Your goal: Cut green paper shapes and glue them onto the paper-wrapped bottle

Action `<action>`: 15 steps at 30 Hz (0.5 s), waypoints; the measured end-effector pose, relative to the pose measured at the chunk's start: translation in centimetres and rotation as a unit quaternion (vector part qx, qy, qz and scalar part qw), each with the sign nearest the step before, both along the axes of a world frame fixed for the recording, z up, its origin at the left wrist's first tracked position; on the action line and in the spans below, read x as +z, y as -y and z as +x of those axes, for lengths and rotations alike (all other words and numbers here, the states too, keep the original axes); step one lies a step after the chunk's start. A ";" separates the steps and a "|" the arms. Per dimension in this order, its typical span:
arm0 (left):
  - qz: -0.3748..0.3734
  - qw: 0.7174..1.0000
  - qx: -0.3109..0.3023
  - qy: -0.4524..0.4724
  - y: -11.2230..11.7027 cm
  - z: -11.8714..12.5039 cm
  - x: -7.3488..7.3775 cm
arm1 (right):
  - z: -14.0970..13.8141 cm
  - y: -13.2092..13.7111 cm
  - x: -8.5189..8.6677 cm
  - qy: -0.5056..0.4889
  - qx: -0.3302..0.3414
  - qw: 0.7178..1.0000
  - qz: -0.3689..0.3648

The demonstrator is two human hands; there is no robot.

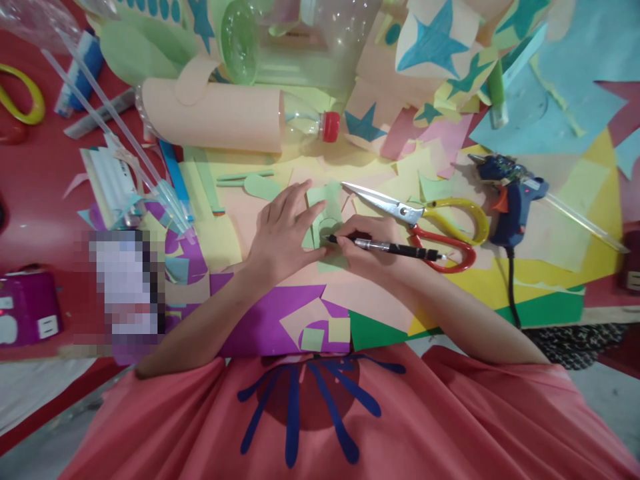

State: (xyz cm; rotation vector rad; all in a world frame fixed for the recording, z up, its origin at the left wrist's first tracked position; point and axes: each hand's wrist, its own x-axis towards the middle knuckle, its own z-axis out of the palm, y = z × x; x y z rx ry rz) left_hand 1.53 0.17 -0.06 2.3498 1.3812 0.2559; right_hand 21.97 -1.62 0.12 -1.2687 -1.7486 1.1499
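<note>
My left hand (283, 230) lies flat, fingers spread, pressing down a pale green piece of paper (327, 207) on the paper-covered table. My right hand (367, 250) pinches a black pen (395, 249), its tip touching the green paper beside my left thumb, where a curved line shows. Both forearms reach in from the bottom of the view.
Yellow-and-red-handled scissors (425, 223) lie just right of my hands. A blue glue gun (510, 203) with a cord sits further right. A plastic bottle wrapped in peach paper (220, 117) lies behind. Glue sticks (125, 143), coloured paper scraps and star cut-outs (435, 40) are scattered around.
</note>
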 end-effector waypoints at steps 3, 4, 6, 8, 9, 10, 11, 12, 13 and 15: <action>0.004 1.000 0.001 -0.003 0.0 0.0 0.0 | 0.0 0.0 -0.1 -0.005 0.000 1.000 -0.004; 0.005 1.000 -0.001 -0.005 -0.1 0.0 0.0 | -0.1 0.0 -0.1 -0.006 -0.010 1.000 -0.009; 0.005 1.000 -0.004 -0.007 -0.1 0.0 -0.1 | -0.1 0.1 -0.1 -0.008 -0.032 0.999 -0.023; 0.004 1.000 -0.004 -0.008 -0.1 0.0 -0.1 | -0.2 0.2 0.0 -0.009 -0.034 0.999 -0.032; 0.003 1.000 -0.003 -0.007 -0.1 0.0 -0.1 | -0.2 0.2 0.0 -0.012 -0.026 0.999 -0.034; 0.003 1.000 -0.002 -0.007 -0.1 0.0 -0.1 | -0.3 0.1 0.1 -0.014 -0.020 0.999 -0.032; 0.004 1.000 -0.002 -0.007 -0.1 0.0 -0.1 | -0.3 0.1 0.3 -0.014 -0.022 0.999 -0.030; 0.004 1.000 -0.003 -0.006 -0.1 -0.1 -0.2 | -0.3 0.1 0.5 -0.010 -0.033 0.999 -0.028; 0.004 1.000 -0.004 -0.006 -0.1 -0.1 -0.2 | -0.3 0.1 0.7 -0.003 -0.051 0.998 -0.029; 0.007 1.000 -0.006 -0.005 -0.1 -0.1 -0.2 | -0.2 0.0 1.1 0.012 -0.090 0.995 -0.035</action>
